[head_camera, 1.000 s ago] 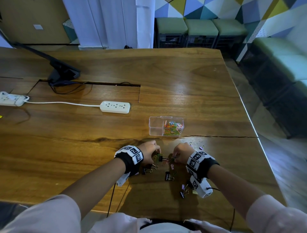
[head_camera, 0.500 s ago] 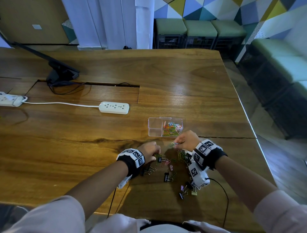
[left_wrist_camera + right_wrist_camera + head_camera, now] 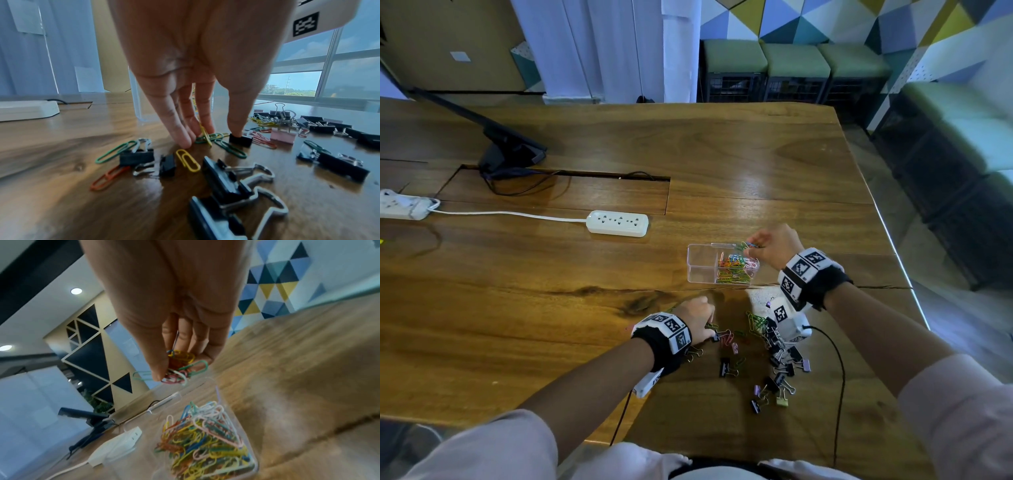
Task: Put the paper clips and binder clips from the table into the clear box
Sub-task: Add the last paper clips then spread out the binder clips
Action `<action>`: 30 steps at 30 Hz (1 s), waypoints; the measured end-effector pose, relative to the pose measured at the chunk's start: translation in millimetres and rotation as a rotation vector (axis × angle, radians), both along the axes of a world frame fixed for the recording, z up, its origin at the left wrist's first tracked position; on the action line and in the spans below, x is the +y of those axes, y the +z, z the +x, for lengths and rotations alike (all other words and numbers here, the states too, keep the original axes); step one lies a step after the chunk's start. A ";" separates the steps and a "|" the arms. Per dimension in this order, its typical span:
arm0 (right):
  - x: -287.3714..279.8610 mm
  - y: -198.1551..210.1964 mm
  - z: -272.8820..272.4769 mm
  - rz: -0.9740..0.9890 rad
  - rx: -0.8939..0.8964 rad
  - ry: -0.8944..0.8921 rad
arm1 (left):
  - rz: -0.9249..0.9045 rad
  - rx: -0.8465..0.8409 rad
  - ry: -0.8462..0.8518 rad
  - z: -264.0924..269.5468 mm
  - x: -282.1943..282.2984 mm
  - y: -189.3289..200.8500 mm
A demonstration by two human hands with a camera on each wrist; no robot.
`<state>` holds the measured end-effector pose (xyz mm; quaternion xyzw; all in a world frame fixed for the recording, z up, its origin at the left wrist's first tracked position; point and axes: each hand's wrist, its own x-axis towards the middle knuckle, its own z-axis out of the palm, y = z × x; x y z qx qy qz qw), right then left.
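Note:
The clear box (image 3: pixel 700 262) stands on the table, its right compartment heaped with coloured paper clips (image 3: pixel 205 439) and its left compartment bare. My right hand (image 3: pixel 751 248) hovers over that right compartment, thumb and fingers pinching a bunch of paper clips (image 3: pixel 180 368). My left hand (image 3: pixel 709 329) is down on the table in front of the box. Its straight fingertips (image 3: pixel 185 142) press among loose paper clips (image 3: pixel 188 160), and the thumb touches a black binder clip (image 3: pixel 240 140). Several binder clips (image 3: pixel 780 346) lie scattered to the right.
A white power strip (image 3: pixel 618 223) lies left of and behind the box, its cord running to another strip (image 3: pixel 400 205). A monitor stand (image 3: pixel 512 154) sits at the back left. The table's right edge (image 3: pixel 893 246) is close to my right wrist.
My right hand lifted a bunch of paper clips off the pile and carried it forward over the box. The left hand stayed on the clips.

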<state>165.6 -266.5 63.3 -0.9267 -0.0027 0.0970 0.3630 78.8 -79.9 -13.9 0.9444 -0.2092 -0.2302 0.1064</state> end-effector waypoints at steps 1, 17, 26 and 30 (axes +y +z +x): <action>2.1 2.0 2.8 -0.047 -0.018 0.021 | 0.007 0.007 -0.010 0.7 0.0 0.5; 25.6 -13.7 3.9 -0.536 0.018 0.381 | -0.041 0.015 -0.001 -1.8 1.9 -5.7; 9.9 -14.7 1.0 -0.362 -0.078 0.336 | -0.019 0.077 0.034 4.2 -0.6 -8.6; 13.2 -21.1 -7.5 -0.410 -0.069 0.445 | -0.025 0.071 0.057 2.9 -1.4 -9.0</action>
